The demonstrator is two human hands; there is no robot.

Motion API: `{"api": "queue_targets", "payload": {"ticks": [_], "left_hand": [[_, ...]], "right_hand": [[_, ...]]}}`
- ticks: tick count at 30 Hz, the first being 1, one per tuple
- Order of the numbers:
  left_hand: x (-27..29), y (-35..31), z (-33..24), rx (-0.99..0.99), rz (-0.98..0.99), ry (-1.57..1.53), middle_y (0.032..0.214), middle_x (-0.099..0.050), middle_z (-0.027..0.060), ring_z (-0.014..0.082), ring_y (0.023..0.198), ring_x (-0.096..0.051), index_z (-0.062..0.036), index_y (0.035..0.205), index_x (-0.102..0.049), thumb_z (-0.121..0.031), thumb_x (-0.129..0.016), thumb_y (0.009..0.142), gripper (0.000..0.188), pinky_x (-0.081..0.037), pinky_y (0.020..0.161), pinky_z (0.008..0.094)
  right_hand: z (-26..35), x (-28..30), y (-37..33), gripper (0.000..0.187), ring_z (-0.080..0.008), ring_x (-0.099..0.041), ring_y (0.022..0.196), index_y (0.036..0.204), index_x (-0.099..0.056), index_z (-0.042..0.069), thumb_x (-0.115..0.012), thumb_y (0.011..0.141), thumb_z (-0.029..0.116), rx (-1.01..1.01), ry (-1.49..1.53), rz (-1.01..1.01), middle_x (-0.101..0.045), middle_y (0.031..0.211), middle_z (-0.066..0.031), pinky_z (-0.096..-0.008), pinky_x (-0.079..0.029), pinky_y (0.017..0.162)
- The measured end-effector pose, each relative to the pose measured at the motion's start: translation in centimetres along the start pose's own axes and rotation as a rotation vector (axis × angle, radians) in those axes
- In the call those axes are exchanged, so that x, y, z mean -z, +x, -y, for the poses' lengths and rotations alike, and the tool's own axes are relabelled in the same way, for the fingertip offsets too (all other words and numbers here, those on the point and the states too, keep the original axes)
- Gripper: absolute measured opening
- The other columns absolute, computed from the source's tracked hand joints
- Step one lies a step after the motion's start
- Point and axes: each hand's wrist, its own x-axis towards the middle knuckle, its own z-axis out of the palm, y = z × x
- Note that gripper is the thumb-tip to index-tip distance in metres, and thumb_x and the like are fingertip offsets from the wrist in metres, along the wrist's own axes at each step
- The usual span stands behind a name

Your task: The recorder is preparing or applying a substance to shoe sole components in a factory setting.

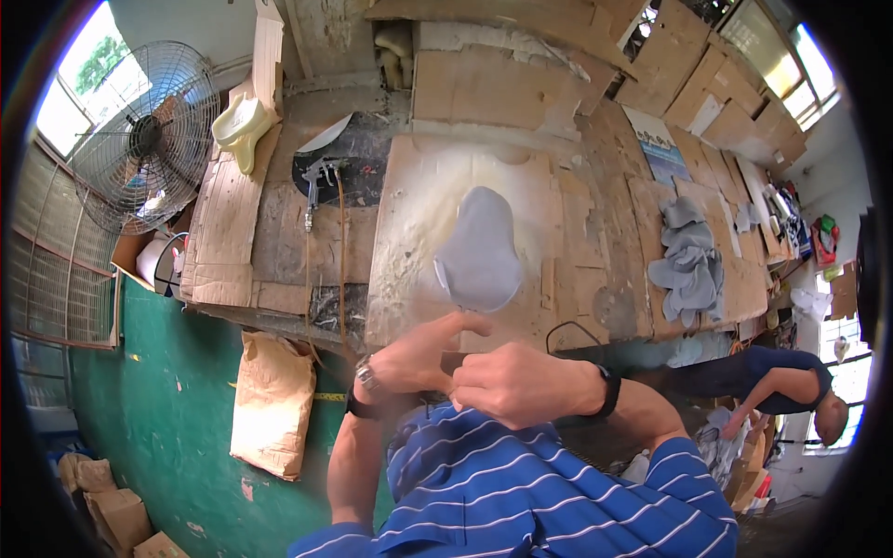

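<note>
Your loosely open left hand (415, 356) and curled-closed right hand (523, 383), contents unclear, hover short of the grey, sole-shaped, fabric-like piece (479, 251) on powdery brown cardboard (402, 191), seemingly between handling steps; reaching it calls for free fingers.

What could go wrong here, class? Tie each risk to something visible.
A hose trails over the front edge of the bench; a tug on it might drag the spray gun. The fan, if running, could stir up any loose pale residue around the grey piece.
</note>
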Motion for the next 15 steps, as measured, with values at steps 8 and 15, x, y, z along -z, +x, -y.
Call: {"api": "queue_targets", "payload": {"ticks": [8,15], "left_hand": [[-0.6,-0.2,-0.7,-0.097,-0.108,-0.068,0.145,-0.052,0.0098,0.0243,0.137,-0.049,-0.0077,0.146,-0.046,-0.017,-0.096,0.059,0.100,-0.045,0.111,0.0463],[-0.5,-0.4,-1.1,-0.220,-0.333,-0.065,0.146,-0.051,0.0083,0.0243,0.138,-0.047,-0.0086,0.147,-0.047,-0.029,-0.102,0.044,0.118,-0.044,0.112,0.0473]], "right_hand": [[-1.0,-1.5,-0.9,0.008,-0.0258,-0.061,0.071,0.086,-0.061,0.006,-0.066,0.080,0.002,-0.074,0.244,-0.192,-0.059,0.080,-0.0068,-0.0349,-0.050,0.061],[-0.7,-1.9,-2.0,0.011,-0.0207,-0.061,0.066,0.083,-0.062,0.006,-0.070,0.080,-0.001,-0.393,0.338,-0.395,-0.063,0.079,-0.0071,-0.0318,-0.049,0.057]]}}
